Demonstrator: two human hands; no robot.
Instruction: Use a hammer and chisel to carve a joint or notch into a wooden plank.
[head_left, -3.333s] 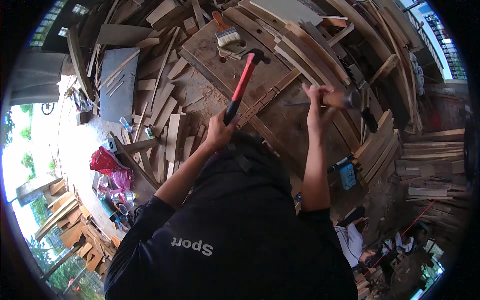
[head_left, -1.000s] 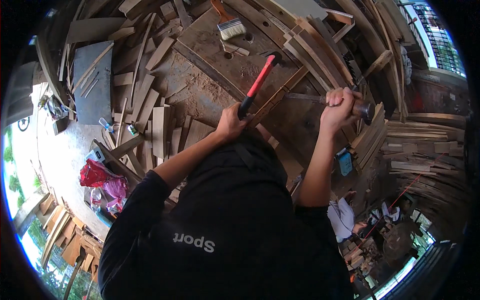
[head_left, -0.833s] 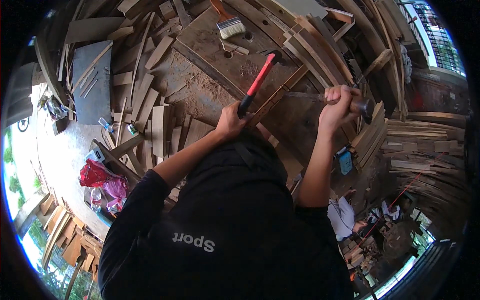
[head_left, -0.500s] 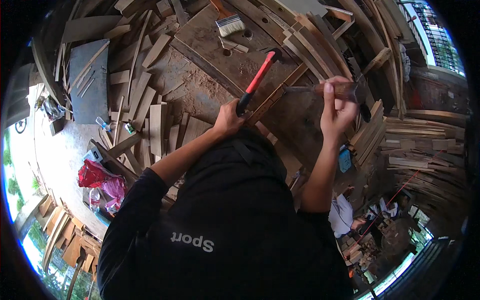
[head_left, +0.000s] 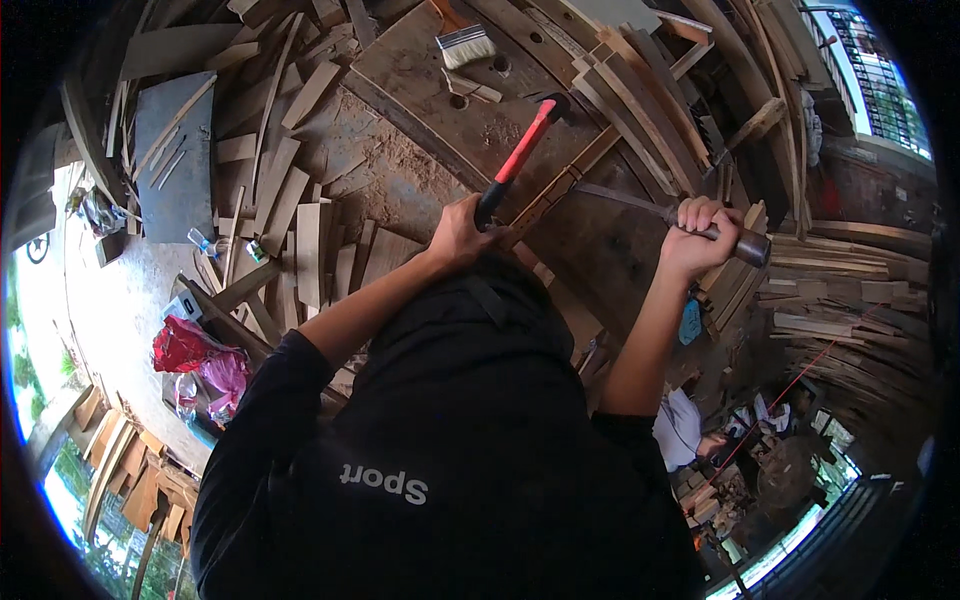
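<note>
My left hand (head_left: 459, 232) is closed around the black-and-red handle of a hammer (head_left: 520, 150), whose dark head is above it. My right hand (head_left: 702, 236) grips a chisel (head_left: 622, 197) by its dark wooden handle. The chisel's long flat blade points left, its tip at a narrow notched wooden strip (head_left: 545, 201) lying diagonally on the dark work surface (head_left: 420, 75). The lower end of that strip is at my left hand, partly hidden by it. Above the hammer lie a paintbrush (head_left: 466, 52) and small wood offcuts (head_left: 475, 88).
Curved boards (head_left: 640, 110) are stacked at the upper right, more planks (head_left: 830, 260) at right. Offcuts (head_left: 310, 240), a grey sheet (head_left: 175, 190) and red and pink bags (head_left: 178, 345) lie left. Another person in a light shirt (head_left: 680, 430) is at lower right.
My right hand has moved right and slightly down since half a second ago, its fingers now curled over the top of the chisel handle. My left hand and the hammer have barely moved.
</note>
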